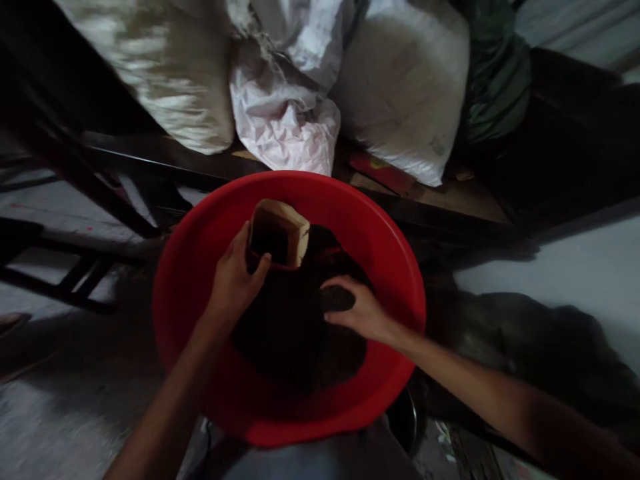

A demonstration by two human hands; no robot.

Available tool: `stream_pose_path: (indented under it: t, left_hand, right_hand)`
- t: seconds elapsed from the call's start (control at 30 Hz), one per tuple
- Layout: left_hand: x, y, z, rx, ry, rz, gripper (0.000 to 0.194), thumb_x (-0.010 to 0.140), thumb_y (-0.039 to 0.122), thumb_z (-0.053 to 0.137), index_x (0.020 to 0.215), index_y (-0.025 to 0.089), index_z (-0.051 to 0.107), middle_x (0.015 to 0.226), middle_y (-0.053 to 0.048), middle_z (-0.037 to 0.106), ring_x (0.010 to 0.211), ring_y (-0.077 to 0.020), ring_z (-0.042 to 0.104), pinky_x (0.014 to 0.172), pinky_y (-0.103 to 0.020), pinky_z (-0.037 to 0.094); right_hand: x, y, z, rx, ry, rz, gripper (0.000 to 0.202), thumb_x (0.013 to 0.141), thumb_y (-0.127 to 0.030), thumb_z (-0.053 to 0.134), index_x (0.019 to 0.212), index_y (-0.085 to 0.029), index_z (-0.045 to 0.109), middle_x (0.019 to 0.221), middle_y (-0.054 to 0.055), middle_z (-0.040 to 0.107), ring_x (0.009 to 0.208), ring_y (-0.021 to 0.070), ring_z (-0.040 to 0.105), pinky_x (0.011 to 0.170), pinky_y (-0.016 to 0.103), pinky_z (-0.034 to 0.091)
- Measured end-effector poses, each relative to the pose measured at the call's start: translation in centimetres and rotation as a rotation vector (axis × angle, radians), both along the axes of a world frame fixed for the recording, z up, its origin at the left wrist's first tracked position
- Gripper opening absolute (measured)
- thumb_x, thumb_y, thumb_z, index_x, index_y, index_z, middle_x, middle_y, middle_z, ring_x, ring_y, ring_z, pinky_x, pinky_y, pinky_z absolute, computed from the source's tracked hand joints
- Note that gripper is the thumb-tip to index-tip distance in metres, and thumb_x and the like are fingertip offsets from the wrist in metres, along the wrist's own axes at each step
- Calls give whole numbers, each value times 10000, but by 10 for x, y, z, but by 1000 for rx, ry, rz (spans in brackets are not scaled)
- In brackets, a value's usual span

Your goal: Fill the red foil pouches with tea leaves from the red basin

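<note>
While the person's left hand [235, 277] grasps a small open paper bag [297, 240] on its left side, thumb across the near edge and the other fingers behind, the right hand [357, 310] hangs over the dark loose material [300, 340] in a wide red basin [410, 280]. The right thumb and fingers are parted in a loose curve — whether they touch the dark material below cannot be told. The bag is above the left far part of the basin, tilted, its mouth facing up and toward the person; its inside is dark, and how full it is cannot be made out

Beyond the basin's far rim, a low wooden table [465, 200] carries several bulky sacks: a pale one [185, 80] at the left, a crumpled pinkish-white one [287, 130] in the middle and a broad whitish one [407, 87] to its right. A red packet [383, 172] lies partly beneath the broad sack — and a dark stool [67, 267] stands left of the basin, well apart from both hands
</note>
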State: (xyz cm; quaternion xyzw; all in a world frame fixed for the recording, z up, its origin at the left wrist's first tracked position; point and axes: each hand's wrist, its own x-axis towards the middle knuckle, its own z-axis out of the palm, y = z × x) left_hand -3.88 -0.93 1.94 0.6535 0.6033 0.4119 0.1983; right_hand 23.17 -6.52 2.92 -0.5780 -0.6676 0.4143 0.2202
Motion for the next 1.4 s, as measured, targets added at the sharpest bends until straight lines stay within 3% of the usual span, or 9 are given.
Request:
stream_pose_path:
  t: [0.13, 0.23, 0.37, 0.57, 0.7, 0.87, 1.03, 1.2, 1.4]
  left_hand:
    - [-4, -5, -9, 111, 25, -10, 618, 933, 343, 610, 1511, 160, 489, 1478, -149, 606, 1337, -282, 613, 1131, -434, 511]
    - [-6, -4, -14, 192, 39, -23, 613, 942, 327, 610, 1520, 178, 473, 1536, -150, 550, 1413, -273, 547, 1181, -441, 465]
    - [-4, 3, -14, 220, 35, 16, 601, 942, 288, 592, 1523, 187, 476, 1579, -153, 500, 1446, -275, 509, 1220, -455, 415]
    - [2, 3, -14, 140, -14, 62, 597, 929, 353, 632, 1487, 177, 513, 1515, -153, 570, 1388, -294, 568, 1185, -445, 456]
    - [5, -5, -17, 124, -47, 134, 553, 929, 350, 628, 1450, 184, 544, 1490, -144, 592, 1345, -291, 603, 1160, -441, 484]
    - [6, -8, -21, 139, -137, 156, 534, 932, 372, 641, 1428, 192, 562, 1444, -127, 626, 1276, -254, 645, 1054, -378, 568]
    - [5, -8, -23, 102, -157, 167, 544, 932, 387, 659, 1435, 208, 559, 1411, -116, 642, 1262, -252, 649, 984, -355, 605]
    - [4, -7, -25, 101, -178, 155, 537, 938, 399, 663, 1430, 216, 553, 1389, -108, 643, 1223, -241, 665, 944, -337, 619]
    - [3, -5, -23, 104, -189, 132, 546, 930, 427, 682, 1417, 213, 562, 1334, -108, 675, 1254, -255, 653, 952, -347, 620]
  right_hand:
    - [-27, 38, 78, 246, 283, 75, 492, 728, -334, 851, 1190, -267, 693, 1170, -3, 704, 1103, 226, 665, 1043, 406, 502]
    - [-61, 66, 96, 363, 374, 97, 596, 730, -353, 847, 1286, -238, 666, 1273, 22, 699, 1181, 244, 646, 1101, 428, 478]
    - [-76, 109, 66, 340, 394, 43, 577, 849, -383, 759, 1386, -221, 623, 1340, 55, 683, 1241, 220, 620, 1141, 428, 452]
    - [23, 156, -20, 386, -32, -354, 461, 1046, -475, 404, 1338, -226, 659, 1307, 98, 696, 1201, 236, 653, 1085, 451, 501]
    - [49, 138, -92, 94, -419, -60, 570, 1085, -452, 256, 1450, -176, 595, 1488, 161, 587, 1430, 295, 499, 1213, 567, 326]
    - [-8, 87, -148, -68, -413, 254, 570, 1063, -566, 393, 1543, -287, 520, 1637, 102, 437, 1565, 273, 315, 1284, 495, 216]
    - [-41, 42, -134, -42, -372, 580, 797, 881, -724, 652, 1575, -395, 441, 1742, 98, 159, 1583, 404, 184, 1230, 606, 278]
    - [-39, -1, -97, 19, -536, 656, 773, 757, -570, 825, 1464, -360, 591, 1583, 136, 427, 1368, 465, 460, 965, 612, 540]
    - [-26, -8, -86, -61, -433, 487, 607, 761, -396, 834, 1339, -272, 696, 1380, 136, 601, 1165, 327, 651, 997, 494, 547]
